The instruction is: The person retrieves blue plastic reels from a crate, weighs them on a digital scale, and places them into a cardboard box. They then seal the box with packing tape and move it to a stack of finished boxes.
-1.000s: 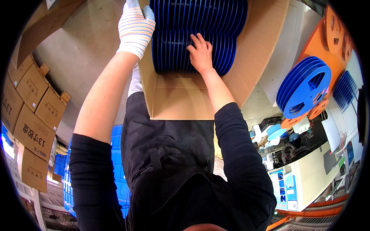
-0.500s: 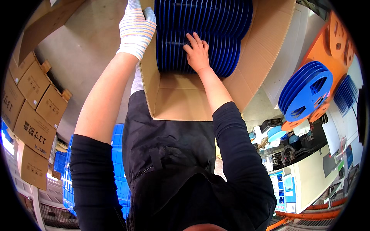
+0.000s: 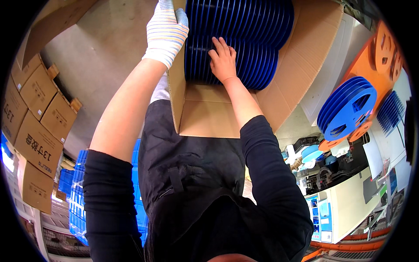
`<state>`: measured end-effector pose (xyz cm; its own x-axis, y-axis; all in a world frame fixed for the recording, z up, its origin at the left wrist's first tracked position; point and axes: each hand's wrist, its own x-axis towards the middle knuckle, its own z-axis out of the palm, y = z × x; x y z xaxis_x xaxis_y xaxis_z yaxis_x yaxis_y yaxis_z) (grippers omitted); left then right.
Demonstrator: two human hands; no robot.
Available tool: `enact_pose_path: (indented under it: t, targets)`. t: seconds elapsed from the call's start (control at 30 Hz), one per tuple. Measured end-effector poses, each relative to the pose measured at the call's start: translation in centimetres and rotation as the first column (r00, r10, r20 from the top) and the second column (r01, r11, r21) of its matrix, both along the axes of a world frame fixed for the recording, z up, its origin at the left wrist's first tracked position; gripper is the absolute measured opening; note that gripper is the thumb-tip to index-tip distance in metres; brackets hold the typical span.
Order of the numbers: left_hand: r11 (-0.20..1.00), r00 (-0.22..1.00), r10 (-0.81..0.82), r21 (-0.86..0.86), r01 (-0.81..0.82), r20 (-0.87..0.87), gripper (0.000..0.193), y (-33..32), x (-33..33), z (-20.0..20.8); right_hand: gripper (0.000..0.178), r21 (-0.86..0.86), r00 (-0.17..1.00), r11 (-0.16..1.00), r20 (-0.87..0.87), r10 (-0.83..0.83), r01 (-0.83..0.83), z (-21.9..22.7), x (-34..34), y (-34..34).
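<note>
A cardboard box point(image 3: 205, 115) stands tilted open in front of my body, with two rows of blue plastic reels point(image 3: 253, 65) packed on edge inside. At its left wall is my left hand point(image 3: 168, 32), in a striped white knit glove, gripping the cardboard edge; part of its fingers runs out at the top of the picture. My bare right hand point(image 3: 223, 60) reaches into the box. Its fingers lie on the rims of the nearer row of reels, slightly apart and bent, with nothing lifted in them.
To the right, more blue reels point(image 3: 347, 109) stand on an orange surface point(image 3: 353, 72) beside a white panel point(image 3: 325, 65). Stacked cardboard cartons point(image 3: 37, 142) line the left side, near blue plastic crates point(image 3: 78, 201). A cream cabinet point(image 3: 349, 209) is at lower right.
The box, its reels and my left hand have shifted slightly to the right in the picture. My right hand stays on the nearer reels, almost unmoved.
</note>
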<state>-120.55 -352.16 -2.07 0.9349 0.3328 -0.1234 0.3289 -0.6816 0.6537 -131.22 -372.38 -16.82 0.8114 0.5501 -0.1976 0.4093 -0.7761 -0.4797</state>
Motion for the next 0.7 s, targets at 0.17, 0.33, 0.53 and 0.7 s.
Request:
enact_pose_path:
  t: [0.17, 0.33, 0.53, 0.7]
  targets:
    - [1.0, 0.999, -0.009, -0.014, 0.009, 0.043, 0.071, 0.4, -0.1, -0.1, 0.016, -0.009, 1.0, 1.0, 0.016, 0.012, -0.012, -0.1, -0.1, 0.5]
    - [0.999, 1.0, 0.007, -0.037, -0.007, -0.002, 0.069, 0.9, -0.3, -0.1, 0.014, 0.013, 0.997, 0.997, -0.012, -0.077, 0.077, 0.4, -0.1, 1.5]
    - [0.999, 0.998, -0.023, -0.021, 0.025, 0.064, 0.07, 1.1, -0.4, -0.6, 0.027, -0.044, 0.999, 0.999, -0.015, -0.03, 0.029, 0.0, -0.5, 2.5]
    - [0.999, 0.999, -0.015, -0.045, 0.017, 0.042, 0.07, 1.2, -0.4, -0.5, 0.028, 0.037, 1.0, 0.999, -0.009, 0.024, -0.023, 0.1, -0.5, 3.0]
